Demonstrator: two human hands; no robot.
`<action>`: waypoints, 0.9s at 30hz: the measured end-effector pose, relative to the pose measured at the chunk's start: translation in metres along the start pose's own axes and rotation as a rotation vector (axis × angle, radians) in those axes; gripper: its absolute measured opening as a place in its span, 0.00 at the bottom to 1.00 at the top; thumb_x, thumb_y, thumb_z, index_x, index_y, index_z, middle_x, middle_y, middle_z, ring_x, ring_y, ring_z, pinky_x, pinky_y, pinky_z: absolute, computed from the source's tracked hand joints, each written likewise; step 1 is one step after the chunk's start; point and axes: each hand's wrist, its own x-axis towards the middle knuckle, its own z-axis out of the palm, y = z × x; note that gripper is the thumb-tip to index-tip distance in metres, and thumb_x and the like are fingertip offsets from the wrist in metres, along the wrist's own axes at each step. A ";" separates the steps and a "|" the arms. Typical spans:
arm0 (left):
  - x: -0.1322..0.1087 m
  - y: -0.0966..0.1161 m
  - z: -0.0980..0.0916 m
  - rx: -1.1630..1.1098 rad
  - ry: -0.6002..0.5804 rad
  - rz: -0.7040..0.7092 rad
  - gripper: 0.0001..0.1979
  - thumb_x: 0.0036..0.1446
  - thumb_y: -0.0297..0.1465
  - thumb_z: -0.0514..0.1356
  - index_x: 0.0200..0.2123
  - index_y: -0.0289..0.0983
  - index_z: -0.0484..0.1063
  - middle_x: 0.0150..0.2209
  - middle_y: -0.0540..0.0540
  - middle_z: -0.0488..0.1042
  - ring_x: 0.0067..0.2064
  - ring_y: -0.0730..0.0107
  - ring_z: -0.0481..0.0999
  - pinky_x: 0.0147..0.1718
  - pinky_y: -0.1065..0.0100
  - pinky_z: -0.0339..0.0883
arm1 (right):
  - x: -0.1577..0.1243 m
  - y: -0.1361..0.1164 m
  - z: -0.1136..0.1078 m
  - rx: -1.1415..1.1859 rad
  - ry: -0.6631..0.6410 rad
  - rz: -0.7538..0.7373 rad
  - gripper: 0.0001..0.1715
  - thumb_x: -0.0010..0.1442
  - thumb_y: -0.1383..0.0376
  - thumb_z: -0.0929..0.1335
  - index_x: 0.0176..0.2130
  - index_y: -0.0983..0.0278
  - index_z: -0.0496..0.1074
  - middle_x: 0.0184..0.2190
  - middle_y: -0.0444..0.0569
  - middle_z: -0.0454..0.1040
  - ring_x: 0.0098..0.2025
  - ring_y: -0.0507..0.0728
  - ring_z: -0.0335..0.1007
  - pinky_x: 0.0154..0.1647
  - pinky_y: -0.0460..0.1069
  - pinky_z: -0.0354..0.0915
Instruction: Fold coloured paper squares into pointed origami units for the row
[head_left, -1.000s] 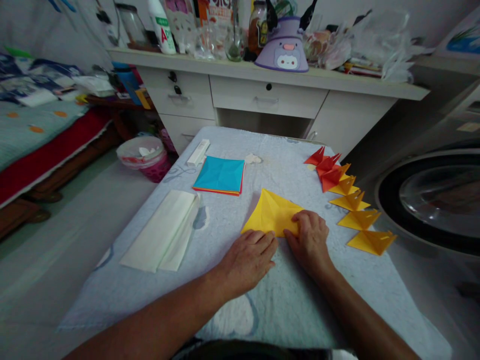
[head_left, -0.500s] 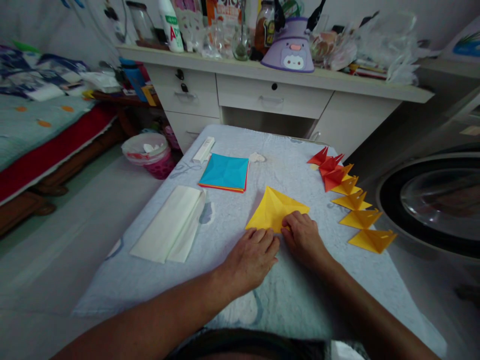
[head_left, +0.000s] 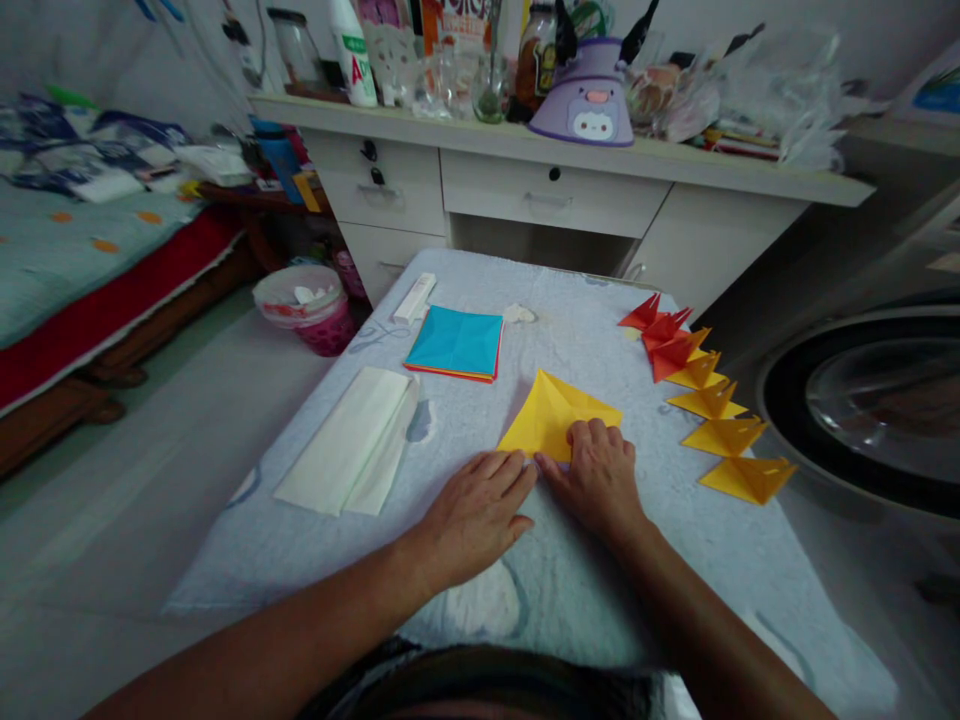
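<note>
A yellow sheet of paper (head_left: 544,415) is spread on a cloth-covered table (head_left: 585,590), a little right of the middle, with creases marked across it. Its near left edge is held down by the left hand (head_left: 476,512), which is laid flat, with the fingers extended and unclosed. Its near right part is pressed by the right hand (head_left: 596,475), whose fingers are bent onto the paper, the thumb being set at the near edge (whether the sheet is actually pinched there cannot be told).

On the far left, a stack of square sheets (head_left: 454,340) is topped by a blue one, and red and orange edges are shown beneath. Beyond it, at the left, a narrow white box (head_left: 415,298) is placed. A pale folded sheet (head_left: 349,440) is laid at the left. Along the right side, folded red pieces (head_left: 671,350) are set at the far end, and folded yellow-orange pieces (head_left: 748,478) are lined up nearer.
</note>
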 end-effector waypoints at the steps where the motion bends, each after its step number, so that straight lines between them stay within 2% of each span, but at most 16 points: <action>1: -0.001 -0.001 0.000 -0.002 -0.003 -0.012 0.27 0.59 0.38 0.61 0.58 0.36 0.60 0.57 0.42 0.67 0.58 0.57 0.64 0.57 0.58 0.59 | 0.000 0.000 0.001 0.004 0.006 0.006 0.27 0.61 0.43 0.62 0.40 0.64 0.66 0.38 0.54 0.68 0.42 0.64 0.62 0.40 0.55 0.54; 7: 0.001 0.001 -0.001 0.013 -0.015 -0.072 0.29 0.60 0.40 0.60 0.61 0.37 0.57 0.56 0.43 0.68 0.56 0.57 0.65 0.55 0.57 0.60 | 0.002 0.009 0.004 0.059 -0.009 0.020 0.24 0.61 0.48 0.65 0.46 0.64 0.65 0.41 0.55 0.69 0.43 0.64 0.63 0.41 0.55 0.53; 17: 0.010 0.004 -0.004 0.091 -0.058 -0.078 0.26 0.60 0.43 0.60 0.55 0.35 0.63 0.51 0.42 0.71 0.52 0.55 0.67 0.49 0.55 0.64 | 0.005 0.050 0.004 0.072 -0.087 0.125 0.34 0.56 0.46 0.68 0.53 0.63 0.61 0.47 0.57 0.68 0.47 0.66 0.65 0.42 0.56 0.55; 27: 0.010 0.008 -0.006 0.110 -0.077 -0.100 0.25 0.59 0.42 0.60 0.55 0.35 0.63 0.50 0.43 0.71 0.52 0.56 0.67 0.50 0.56 0.63 | 0.010 0.076 -0.002 0.147 -0.192 0.154 0.37 0.54 0.53 0.71 0.58 0.62 0.59 0.50 0.58 0.68 0.51 0.68 0.65 0.47 0.58 0.58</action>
